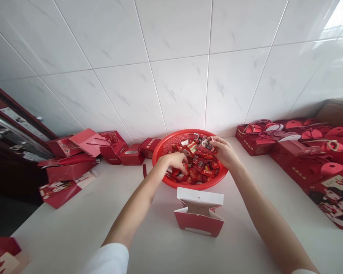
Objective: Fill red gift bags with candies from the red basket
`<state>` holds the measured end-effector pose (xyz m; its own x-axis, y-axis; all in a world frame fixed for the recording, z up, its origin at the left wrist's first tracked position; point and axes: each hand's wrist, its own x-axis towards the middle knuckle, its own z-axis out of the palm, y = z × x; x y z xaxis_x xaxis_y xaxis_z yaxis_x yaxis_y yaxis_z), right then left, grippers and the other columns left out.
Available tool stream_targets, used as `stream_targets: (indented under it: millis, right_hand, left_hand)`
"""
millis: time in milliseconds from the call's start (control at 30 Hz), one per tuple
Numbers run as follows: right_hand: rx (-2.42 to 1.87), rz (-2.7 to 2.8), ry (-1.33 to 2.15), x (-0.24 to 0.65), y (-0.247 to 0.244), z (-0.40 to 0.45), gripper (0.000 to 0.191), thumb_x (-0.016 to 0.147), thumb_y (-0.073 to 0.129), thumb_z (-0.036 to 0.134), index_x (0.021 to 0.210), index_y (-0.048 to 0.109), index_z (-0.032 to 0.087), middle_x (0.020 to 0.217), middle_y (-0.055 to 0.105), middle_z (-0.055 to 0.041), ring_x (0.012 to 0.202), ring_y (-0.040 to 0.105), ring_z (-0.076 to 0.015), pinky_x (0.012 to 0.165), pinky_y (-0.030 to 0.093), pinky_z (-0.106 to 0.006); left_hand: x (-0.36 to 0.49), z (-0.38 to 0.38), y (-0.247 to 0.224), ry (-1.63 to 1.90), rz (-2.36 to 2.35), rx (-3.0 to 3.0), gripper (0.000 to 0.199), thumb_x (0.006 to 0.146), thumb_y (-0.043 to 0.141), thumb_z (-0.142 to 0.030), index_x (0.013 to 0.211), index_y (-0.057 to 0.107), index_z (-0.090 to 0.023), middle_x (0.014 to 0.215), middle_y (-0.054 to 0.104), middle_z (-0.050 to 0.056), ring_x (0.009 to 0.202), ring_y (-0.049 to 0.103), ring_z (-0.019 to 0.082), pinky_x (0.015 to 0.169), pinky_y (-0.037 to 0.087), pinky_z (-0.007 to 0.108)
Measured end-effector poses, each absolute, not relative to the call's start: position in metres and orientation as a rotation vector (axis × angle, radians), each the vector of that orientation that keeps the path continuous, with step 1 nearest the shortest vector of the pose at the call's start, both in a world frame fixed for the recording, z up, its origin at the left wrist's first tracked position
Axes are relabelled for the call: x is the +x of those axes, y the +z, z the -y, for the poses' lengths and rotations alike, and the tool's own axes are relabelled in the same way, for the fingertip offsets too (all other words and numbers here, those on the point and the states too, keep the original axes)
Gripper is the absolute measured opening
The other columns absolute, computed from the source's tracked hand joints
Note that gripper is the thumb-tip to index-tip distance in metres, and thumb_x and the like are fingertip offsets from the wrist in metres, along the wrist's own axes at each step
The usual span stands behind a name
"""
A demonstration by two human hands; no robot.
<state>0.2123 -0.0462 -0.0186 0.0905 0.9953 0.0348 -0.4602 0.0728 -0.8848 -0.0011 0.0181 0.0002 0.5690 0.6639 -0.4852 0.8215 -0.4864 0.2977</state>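
Note:
A red plastic basket point(188, 186) with a perforated wall holds a heap of wrapped candies point(198, 165), mostly in red wrappers. Inside its left part, my left hand point(175, 161) is closed, the fingers curled down round a red-wrapped candy among the others. My right hand point(224, 150) is at the basket's right rim, with thumb and fingertips pinched on a small pale pink and red wrapped candy point(214, 141). In front of the basket stands a red paper gift box point(198, 222), its white-lined top open towards me. Neither hand touches that box.
Against the wall at left lie several red boxes point(71, 167), some stacked and tilted. Many filled-out red boxes point(297, 163) with cord handles line the right side. A small dark red strip point(144, 171) lies left of the basket. White tiles point(177, 91) rise behind the table.

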Motion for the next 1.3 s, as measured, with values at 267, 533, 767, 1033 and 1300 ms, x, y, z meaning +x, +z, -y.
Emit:
stream_targets:
  millis: [267,533,767,1033,1300]
  right_hand:
    - [-0.845,0.819,1.306,0.213,-0.016,0.047,0.029,0.058,0.088,0.033,0.079,0.072,0.022,0.082,0.069,0.001,0.07,0.06,-0.0128,0.06,0.052,-0.024]
    - [-0.723,0.909,1.395,0.215,-0.003,0.056,0.033,0.059,0.091,0.032,0.081,0.07,0.02,0.082,0.069,0.0003,0.072,0.062,-0.0137,0.066,0.057,-0.028]
    - [-0.705,1.202,1.319,0.221,0.044,0.105,0.031,0.068,0.086,0.03,0.094,0.071,0.025,0.089,0.07,0.0,0.073,0.064,-0.0147,0.068,0.054,-0.029]
    - [-0.863,1.665,0.989,0.214,0.079,0.171,0.025,0.081,0.078,0.035,0.102,0.072,0.024,0.098,0.071,-0.0068,0.084,0.068,-0.0216,0.068,0.059,-0.032]
    - [-0.82,2.172,0.858,0.194,0.085,0.189,0.022,0.094,0.063,0.027,0.115,0.068,0.022,0.102,0.075,-0.0061,0.083,0.071,-0.0182,0.074,0.058,-0.029]
  left_hand:
    - [-0.008,-0.022,0.004,0.424,-0.933,2.14,0.069,0.064,0.084,-0.048,0.124,0.071,-0.017,0.135,0.066,0.013,0.132,0.054,0.035,0.111,0.04,0.041]
    - [-0.02,0.025,0.005,0.978,-0.822,1.651,0.058,0.074,0.072,-0.045,0.127,0.067,-0.021,0.117,0.074,0.009,0.109,0.069,0.028,0.092,0.056,0.04]
    - [-0.038,0.072,0.017,1.051,-0.843,1.593,0.066,0.077,0.063,-0.032,0.142,0.056,-0.026,0.104,0.077,0.007,0.086,0.072,0.023,0.073,0.059,0.035]
    - [-0.044,0.11,0.038,1.058,-0.732,1.996,0.023,0.091,0.063,-0.035,0.102,0.078,-0.021,0.11,0.077,0.008,0.11,0.069,0.025,0.097,0.054,0.035]
    - [-0.053,0.136,0.05,1.239,-0.793,2.284,0.035,0.087,0.07,-0.031,0.122,0.071,-0.025,0.12,0.073,0.007,0.113,0.067,0.025,0.099,0.054,0.036]
